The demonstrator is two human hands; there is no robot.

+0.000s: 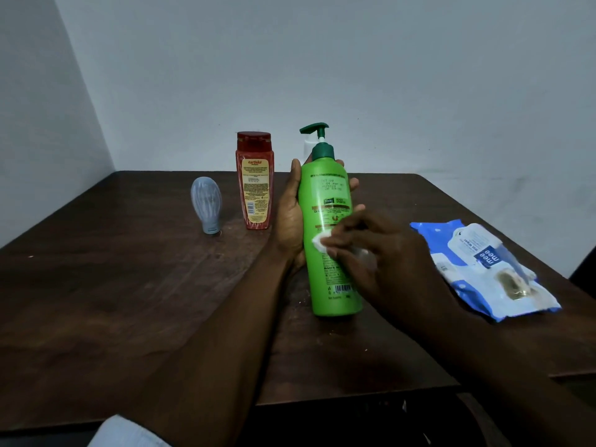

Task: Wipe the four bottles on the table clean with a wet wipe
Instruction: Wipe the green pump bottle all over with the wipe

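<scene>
My left hand (290, 217) grips a tall green pump bottle (329, 188) from behind and holds it upright, tilted slightly, just above the table. My right hand (383, 253) presses a small white wet wipe (321, 241) against the bottle's label side, around its middle. A red shampoo bottle (254, 182) stands upright behind and to the left. Farther left a small grey bottle (206, 204) stands on its cap. A white bottle (308, 145) is mostly hidden behind the green one; only a pale sliver shows near the pump.
A blue and white wet wipe pack (483, 269) lies flat at the right of the dark wooden table (129, 285). The table meets a white wall at the back, and its front edge runs near my forearms. A pale sleeve (125, 433) shows at the bottom left.
</scene>
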